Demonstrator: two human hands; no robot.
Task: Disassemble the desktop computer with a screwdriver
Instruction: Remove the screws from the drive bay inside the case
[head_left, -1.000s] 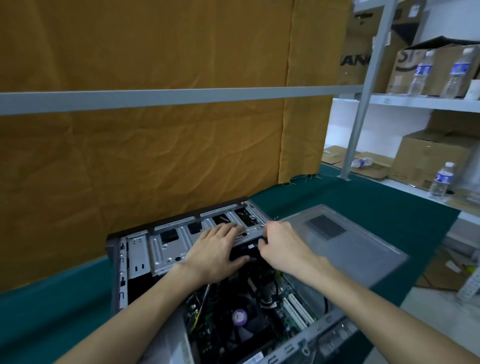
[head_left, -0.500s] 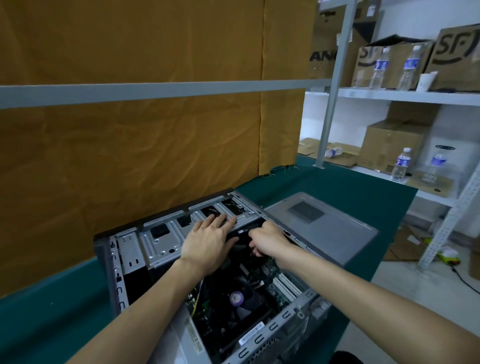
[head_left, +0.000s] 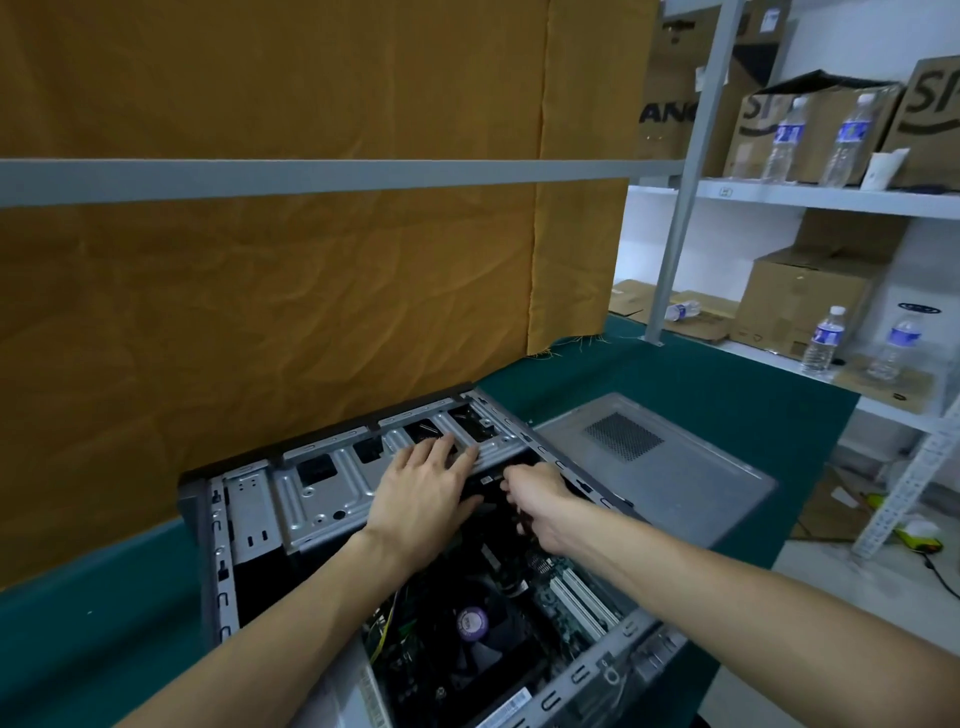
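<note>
Fingers: my left hand (head_left: 423, 491) lies flat, digits straight, pressing the drive cage (head_left: 332, 483). My right hand (head_left: 535, 501) is curled, fingertips tucked into the dark gap at the cage's edge; whether it pinches a connector I cannot tell.

Case (head_left: 218, 561): open, lying on the green mat (head_left: 93, 613), long axis running 11 to 5 o'clock. Side panel (head_left: 675, 467) off, flat at 3 o'clock of the case.

Cage: spans the case's far end, long axis 8 to 2 o'clock, directly under my left palm. Fan (head_left: 472, 621) at 6 o'clock of both hands.

Judgement: the part to free sits just below the right fingertips; right hand is nearer. No screwdriver in view.
</note>
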